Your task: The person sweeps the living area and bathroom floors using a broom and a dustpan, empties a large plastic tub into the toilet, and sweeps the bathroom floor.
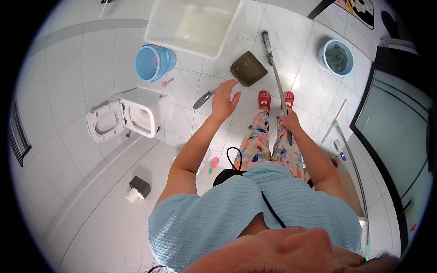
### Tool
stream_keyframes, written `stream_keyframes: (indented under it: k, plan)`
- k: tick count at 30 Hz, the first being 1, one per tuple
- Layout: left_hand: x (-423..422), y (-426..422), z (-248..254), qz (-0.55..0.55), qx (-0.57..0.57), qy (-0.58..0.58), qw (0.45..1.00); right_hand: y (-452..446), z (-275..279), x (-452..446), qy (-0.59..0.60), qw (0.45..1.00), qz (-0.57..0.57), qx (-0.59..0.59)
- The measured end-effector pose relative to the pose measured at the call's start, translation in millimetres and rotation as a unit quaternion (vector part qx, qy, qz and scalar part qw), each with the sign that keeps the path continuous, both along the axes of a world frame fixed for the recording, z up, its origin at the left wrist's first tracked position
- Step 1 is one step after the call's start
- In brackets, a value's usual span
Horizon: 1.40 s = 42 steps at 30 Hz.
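Observation:
My left hand (224, 101) is over the handle (204, 98) of a dark brown dustpan (249, 69). Its fingers are stretched out and the thumb stands apart; part of the handle is hidden behind the hand. My right hand (290, 120) is wrapped round the grey handle of a broom (278, 82), which slants forward in front of my right leg. The broom's dark bristles (266, 43) are near the floor, to the right of the dustpan.
A white tub (223, 43) and a blue bucket (152, 63) stand ahead on the left, near an open toilet (140, 119). Ahead right is a light blue basin (336, 58) with dark cloth-like contents. A long-handled squeegee (353, 157) leans on the right beside a glass door (396, 111).

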<state>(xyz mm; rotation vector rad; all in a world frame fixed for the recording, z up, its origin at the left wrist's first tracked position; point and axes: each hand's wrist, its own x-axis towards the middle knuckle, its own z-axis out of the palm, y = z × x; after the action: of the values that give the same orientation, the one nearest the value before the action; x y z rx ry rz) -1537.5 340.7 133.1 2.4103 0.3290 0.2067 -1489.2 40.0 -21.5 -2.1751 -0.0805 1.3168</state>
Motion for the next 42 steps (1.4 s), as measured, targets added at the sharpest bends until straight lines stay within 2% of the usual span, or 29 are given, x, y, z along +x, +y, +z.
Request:
stream_keyframes:
  k: [1, 4, 7, 10, 12, 13, 15, 17, 19, 20, 21, 22, 24, 25, 27, 31, 32, 34, 36, 37, 39, 40, 42]
  plan:
    - [6.8, -1.8, 9.4, -0.003, -0.008, -0.012, 1.0, -1.6, -12.2, -5.6, -0.125, 0.99, 0.054, -0.016]
    - [20.0, 1.4, 31.0, 0.027, -0.019, -0.032, 0.999, 14.1, 35.1, 15.5, -0.071, 0.995, 0.04, -0.065]
    - [21.9, 9.5, 45.1, 0.055, -0.039, -0.049, 0.997, 7.1, 15.5, 22.2, -0.139, 0.988, 0.019, -0.058]
    - [19.1, 12.6, 68.2, 0.068, -0.038, -0.058, 0.995, 8.6, 19.9, 44.3, -0.098, 0.994, 0.014, -0.042]
    - [14.8, 15.3, 71.0, 0.091, -0.049, -0.057, 0.993, -3.4, -19.1, 47.3, -0.117, 0.992, 0.037, -0.04]
    - [13.9, 17.1, 71.8, 0.111, -0.058, -0.056, 0.99, -7.7, -37.0, 49.3, -0.094, 0.994, 0.04, -0.031]
    - [6.1, 19.6, 63.1, 0.102, -0.04, -0.044, 0.993, -0.4, -42.8, 47.8, -0.071, 0.996, 0.042, -0.022]
    - [-5.8, 19.2, 48.9, 0.092, -0.024, -0.031, 0.995, 16.8, -43.7, 33.6, 0.005, 0.999, 0.032, 0.026]
    - [-19.4, 11.3, 33.8, 0.047, -0.077, 0.054, 0.994, 48.5, -20.4, 17.3, 0.03, 0.999, 0.021, 0.021]
    - [-23.9, 3.8, 30.0, 0.048, -0.078, 0.056, 0.994, 68.4, 9.6, 14.2, 0.063, 0.997, -0.023, 0.037]
    - [-27.8, -6.7, 27.4, 0.041, -0.12, 0.144, 0.981, 86.0, 33.1, 10.9, 0.096, 0.992, -0.065, 0.053]
    - [-31.6, -15.6, 24.6, 0.033, -0.16, 0.23, 0.959, 98.4, 33.4, 3.5, 0.097, 0.992, -0.064, 0.053]
    - [-42.3, -30.3, 17.7, 0.003, -0.154, 0.254, 0.955, 119.2, 30.4, -7.3, 0.198, 0.965, -0.15, 0.086]
    - [-45.8, -32.8, 14.3, -0.029, -0.147, 0.275, 0.95, 127.9, 31.6, -8.9, 0.198, 0.965, -0.149, 0.086]
    - [-48.7, -29.7, 11.1, -0.016, -0.173, 0.301, 0.938, 142.0, 43.4, -5.5, 0.312, 0.928, -0.182, 0.096]
    - [-52.2, -19.2, 17.9, 0.015, -0.242, 0.334, 0.911, 149.7, 51.9, -7.3, 0.346, 0.916, -0.163, 0.122]
    - [-50.6, -17.6, 22.5, 0.026, -0.24, 0.331, 0.912, 148.3, 48.2, -7.4, 0.337, 0.915, -0.188, 0.121]
    - [-47.1, -18.3, 30.3, -0.012, -0.266, 0.317, 0.91, 143.3, 44.7, -4.5, 0.333, 0.914, -0.196, 0.123]
    - [-50.6, -17.7, 32.1, -0.009, -0.252, 0.308, 0.917, 134.3, 42.6, 5.7, 0.345, 0.894, -0.249, 0.141]
    - [-52.1, -17.2, 34.8, -0.019, -0.231, 0.305, 0.924, 127.0, 37.1, 14.4, 0.346, 0.896, -0.239, 0.142]
    - [-57.2, -16.3, 38.5, -0.033, -0.213, 0.296, 0.931, 107.1, 28.3, 30.0, 0.28, 0.889, -0.28, 0.232]
    - [-66.6, -14.2, 36.9, -0.019, -0.186, 0.291, 0.938, 105.7, 27.6, 35.9, 0.155, 0.915, -0.331, 0.169]
    - [-85.1, -3.8, 35.3, -0.007, -0.155, 0.273, 0.949, 96.6, 71.1, 72.7, 0.24, 0.901, -0.311, 0.186]
